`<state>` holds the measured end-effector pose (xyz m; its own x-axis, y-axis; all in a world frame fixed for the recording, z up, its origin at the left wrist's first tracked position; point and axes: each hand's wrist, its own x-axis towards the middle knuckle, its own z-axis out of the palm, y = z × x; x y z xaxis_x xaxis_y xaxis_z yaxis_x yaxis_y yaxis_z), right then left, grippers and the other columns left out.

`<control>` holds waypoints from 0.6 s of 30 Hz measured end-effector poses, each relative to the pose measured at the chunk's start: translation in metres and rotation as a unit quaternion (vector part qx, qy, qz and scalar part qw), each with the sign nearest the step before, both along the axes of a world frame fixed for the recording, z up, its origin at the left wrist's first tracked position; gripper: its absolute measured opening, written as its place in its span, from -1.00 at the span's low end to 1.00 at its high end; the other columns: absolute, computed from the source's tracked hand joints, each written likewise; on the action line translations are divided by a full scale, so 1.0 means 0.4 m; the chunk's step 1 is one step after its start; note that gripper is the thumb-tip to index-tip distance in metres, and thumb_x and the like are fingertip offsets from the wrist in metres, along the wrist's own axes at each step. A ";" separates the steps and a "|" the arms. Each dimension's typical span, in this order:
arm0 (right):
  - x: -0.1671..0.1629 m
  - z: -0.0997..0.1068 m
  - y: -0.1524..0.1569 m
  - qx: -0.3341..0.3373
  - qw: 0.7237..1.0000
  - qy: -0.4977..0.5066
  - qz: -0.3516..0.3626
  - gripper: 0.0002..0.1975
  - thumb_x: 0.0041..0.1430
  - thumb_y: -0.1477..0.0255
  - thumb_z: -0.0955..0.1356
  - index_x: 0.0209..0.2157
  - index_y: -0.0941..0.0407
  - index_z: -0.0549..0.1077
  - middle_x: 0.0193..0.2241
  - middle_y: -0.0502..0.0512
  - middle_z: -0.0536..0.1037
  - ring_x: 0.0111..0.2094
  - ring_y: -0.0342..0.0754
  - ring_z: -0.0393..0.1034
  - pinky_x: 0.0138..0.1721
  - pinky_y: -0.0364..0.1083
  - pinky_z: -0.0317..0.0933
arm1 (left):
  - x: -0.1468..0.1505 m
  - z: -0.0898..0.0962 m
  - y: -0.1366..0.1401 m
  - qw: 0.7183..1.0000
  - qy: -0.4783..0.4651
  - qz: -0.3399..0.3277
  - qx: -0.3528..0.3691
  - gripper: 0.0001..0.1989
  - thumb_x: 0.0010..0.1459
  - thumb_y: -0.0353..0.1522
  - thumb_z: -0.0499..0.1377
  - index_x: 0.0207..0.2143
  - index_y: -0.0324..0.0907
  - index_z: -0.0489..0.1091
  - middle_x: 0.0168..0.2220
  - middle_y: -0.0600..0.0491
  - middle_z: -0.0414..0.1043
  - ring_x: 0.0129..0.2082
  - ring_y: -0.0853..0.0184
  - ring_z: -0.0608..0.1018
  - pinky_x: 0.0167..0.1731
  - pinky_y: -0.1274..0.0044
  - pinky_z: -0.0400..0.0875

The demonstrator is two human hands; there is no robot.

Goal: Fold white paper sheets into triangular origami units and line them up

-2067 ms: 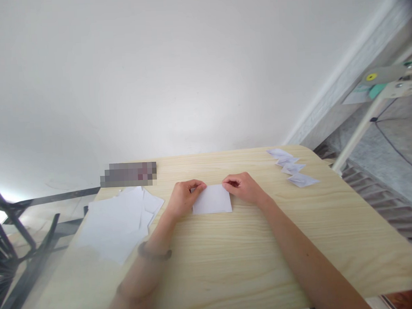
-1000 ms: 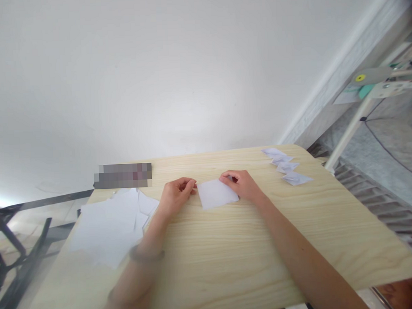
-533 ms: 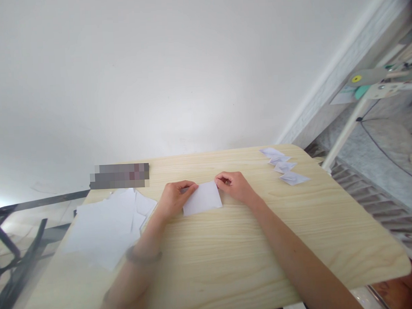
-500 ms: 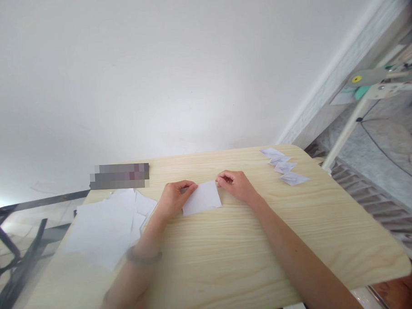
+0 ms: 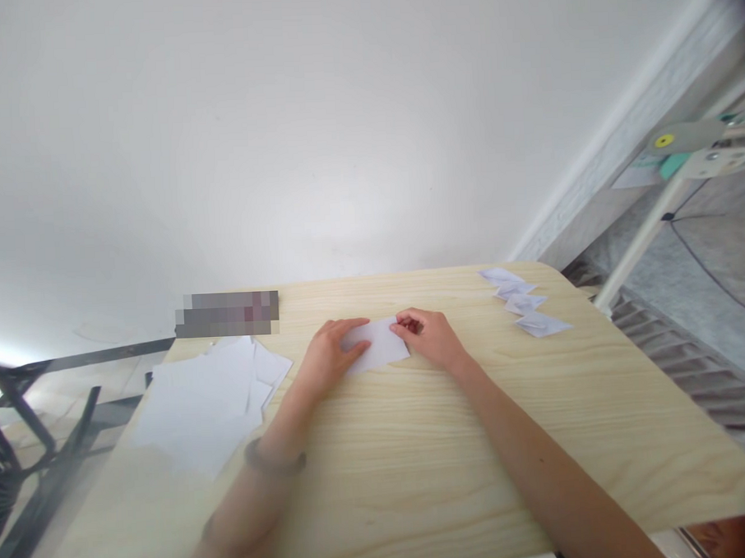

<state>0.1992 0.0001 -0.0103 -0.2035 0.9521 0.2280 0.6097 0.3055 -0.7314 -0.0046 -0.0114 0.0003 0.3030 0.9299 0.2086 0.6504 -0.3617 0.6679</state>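
Fingers (image 5: 406, 315) of the right hand (image 5: 435, 339) pinched the small white paper (image 5: 380, 344) at its far right corner; those of the left hand (image 5: 327, 355) lay spread over its left side. It was on the desk (image 5: 405, 467), between loose sheets (image 5: 198, 393) and folded pieces (image 5: 543, 325).

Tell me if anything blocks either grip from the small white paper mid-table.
Nothing visible blocks the white paper: the left grip rests on its left part, the right grip pinches its far right corner. The loose sheets lie off left, the folded papers off right.

Head view, forward and down.
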 end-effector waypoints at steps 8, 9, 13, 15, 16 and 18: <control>-0.012 -0.006 -0.011 0.103 0.990 -0.092 0.022 -0.81 0.11 0.47 0.24 -0.26 0.09 0.45 -0.31 0.05 0.50 -0.30 -0.10 0.35 -0.24 -0.11 0.23 | -0.003 -0.021 -0.004 0.990 0.119 -0.025 0.073 -0.68 0.13 -0.24 0.03 -0.07 -0.04 0.36 -0.15 -0.02 0.27 -0.10 0.21 0.27 -0.08 0.31 0.17; -0.012 -0.005 -0.013 0.119 0.987 -0.103 0.038 -0.79 0.12 0.50 0.23 -0.23 0.09 0.44 -0.28 0.06 0.50 -0.25 -0.09 0.33 -0.19 -0.09 0.22 | -0.003 -0.020 -0.005 0.989 0.125 -0.026 0.075 -0.68 0.14 -0.24 0.02 -0.06 -0.03 0.34 -0.15 -0.02 0.26 -0.10 0.21 0.26 -0.08 0.31 0.16; -0.002 0.000 -0.022 0.160 0.971 -0.135 0.117 -0.68 0.14 0.56 0.19 -0.09 0.08 0.38 -0.17 0.08 0.47 -0.15 -0.06 0.28 -0.09 -0.03 0.20 | -0.003 -0.016 -0.007 0.987 0.138 -0.023 0.079 -0.67 0.14 -0.23 0.01 -0.04 -0.02 0.33 -0.17 -0.02 0.26 -0.13 0.23 0.27 -0.10 0.32 0.16; 0.005 0.002 -0.025 0.168 0.963 -0.140 0.155 -0.64 0.14 0.58 0.19 -0.04 0.07 0.34 -0.12 0.08 0.44 -0.12 -0.06 0.27 -0.06 -0.01 0.20 | -0.002 -0.013 -0.008 0.987 0.141 -0.022 0.077 -0.67 0.14 -0.23 0.01 -0.05 -0.01 0.33 -0.18 -0.01 0.26 -0.14 0.23 0.27 -0.11 0.33 0.17; 0.008 0.003 -0.026 0.169 0.961 -0.140 0.171 -0.63 0.14 0.59 0.19 -0.02 0.07 0.33 -0.10 0.08 0.43 -0.10 -0.06 0.26 -0.05 0.00 0.19 | -0.002 -0.012 -0.008 0.986 0.144 -0.021 0.076 -0.67 0.14 -0.22 0.01 -0.05 -0.01 0.33 -0.18 -0.01 0.27 -0.14 0.23 0.27 -0.11 0.34 0.18; 0.014 0.003 -0.026 0.169 0.958 -0.134 0.190 -0.62 0.14 0.58 0.19 -0.01 0.07 0.32 -0.08 0.07 0.42 -0.09 -0.07 0.25 -0.03 0.00 0.19 | -0.002 -0.010 -0.009 0.986 0.150 -0.020 0.074 -0.67 0.15 -0.21 0.00 -0.05 -0.01 0.33 -0.18 0.00 0.27 -0.14 0.24 0.28 -0.11 0.35 0.18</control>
